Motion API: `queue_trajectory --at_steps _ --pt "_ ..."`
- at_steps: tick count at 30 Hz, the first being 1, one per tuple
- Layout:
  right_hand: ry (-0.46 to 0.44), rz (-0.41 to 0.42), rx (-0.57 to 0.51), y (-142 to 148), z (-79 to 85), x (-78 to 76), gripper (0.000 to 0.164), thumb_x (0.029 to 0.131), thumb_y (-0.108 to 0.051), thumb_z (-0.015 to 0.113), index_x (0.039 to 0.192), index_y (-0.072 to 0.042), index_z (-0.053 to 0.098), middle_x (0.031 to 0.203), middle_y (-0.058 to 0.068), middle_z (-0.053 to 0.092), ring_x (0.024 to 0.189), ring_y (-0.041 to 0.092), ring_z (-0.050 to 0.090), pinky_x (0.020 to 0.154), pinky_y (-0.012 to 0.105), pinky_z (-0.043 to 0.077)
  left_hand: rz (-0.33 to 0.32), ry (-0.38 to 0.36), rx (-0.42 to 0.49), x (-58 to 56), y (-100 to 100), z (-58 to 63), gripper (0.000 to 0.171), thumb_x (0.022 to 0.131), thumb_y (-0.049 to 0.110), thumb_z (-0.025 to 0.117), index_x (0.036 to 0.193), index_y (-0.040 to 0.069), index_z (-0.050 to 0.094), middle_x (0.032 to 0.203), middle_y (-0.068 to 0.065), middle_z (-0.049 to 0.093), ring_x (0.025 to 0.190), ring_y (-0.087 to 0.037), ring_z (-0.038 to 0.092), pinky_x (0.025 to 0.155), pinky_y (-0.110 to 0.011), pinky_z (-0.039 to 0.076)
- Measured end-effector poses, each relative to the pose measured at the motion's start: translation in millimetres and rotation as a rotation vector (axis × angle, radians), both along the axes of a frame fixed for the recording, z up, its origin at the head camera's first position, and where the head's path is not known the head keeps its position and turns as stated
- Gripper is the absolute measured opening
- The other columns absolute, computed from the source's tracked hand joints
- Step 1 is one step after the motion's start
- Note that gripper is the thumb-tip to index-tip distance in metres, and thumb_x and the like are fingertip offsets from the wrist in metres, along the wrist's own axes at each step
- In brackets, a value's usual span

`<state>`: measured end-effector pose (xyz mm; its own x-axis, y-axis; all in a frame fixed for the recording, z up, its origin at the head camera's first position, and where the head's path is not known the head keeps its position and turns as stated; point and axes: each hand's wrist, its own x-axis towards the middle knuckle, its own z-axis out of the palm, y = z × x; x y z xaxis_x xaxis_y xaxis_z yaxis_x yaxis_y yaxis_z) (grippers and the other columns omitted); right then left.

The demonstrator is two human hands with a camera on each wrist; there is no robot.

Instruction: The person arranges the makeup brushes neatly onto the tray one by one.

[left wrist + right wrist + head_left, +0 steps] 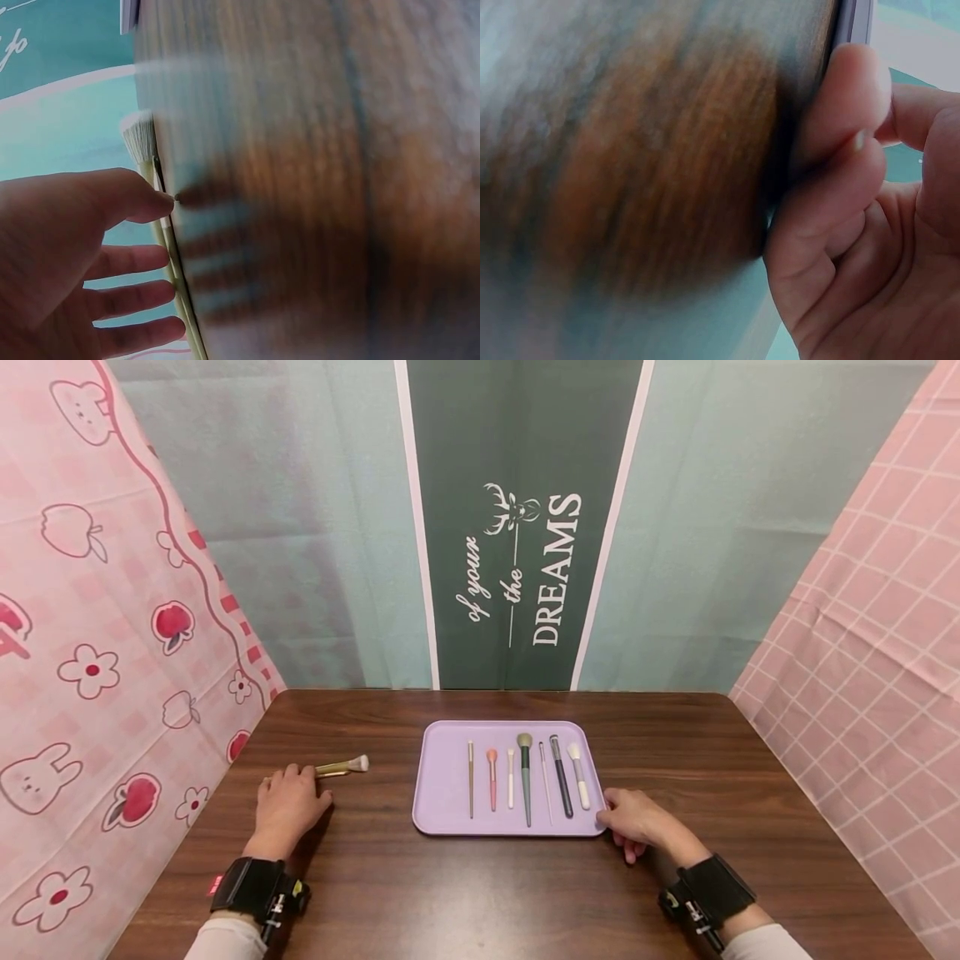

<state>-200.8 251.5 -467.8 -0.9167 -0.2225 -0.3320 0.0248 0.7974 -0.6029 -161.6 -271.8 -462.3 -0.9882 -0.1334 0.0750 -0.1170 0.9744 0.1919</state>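
Note:
A lilac tray point(442, 781) lies on the table with several makeup brushes set side by side in it, bristles toward the far edge. At its near right corner my right hand point(637, 818) grips the rim, thumb on top and the other fingers curled outside. In the right wrist view, curled fingers point(832, 195) press close to the table beside the tray edge. To the left, my left hand point(291, 802) rests with fingers extended at a gold-handled makeup brush point(354, 765) with pale bristles. The left wrist view shows the fingertips point(154, 294) along its handle; a thin second strip runs beside it.
The brown wooden table point(480, 893) reaches back to a green curtain point(525, 668) with white lettering. Pink patterned cloth point(90, 718) hangs on the left and pink checked cloth point(885, 677) on the right.

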Motion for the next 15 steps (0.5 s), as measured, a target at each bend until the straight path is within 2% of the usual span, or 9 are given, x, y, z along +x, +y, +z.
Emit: queue_trajectory --at_steps 15 --pt "0.007 0.006 -0.006 0.8 -1.1 -0.7 0.008 0.086 -0.009 0.058 0.083 -0.008 0.051 0.059 0.010 0.058 0.036 0.016 0.058 0.038 0.030 0.046 -0.004 -0.020 0.019 -3.6 -2.8 -1.6 0.042 0.091 0.025 0.067 0.114 -0.009 0.059 0.115 -0.031 0.058 0.114 -0.055 0.050 0.103 -0.075 0.026"
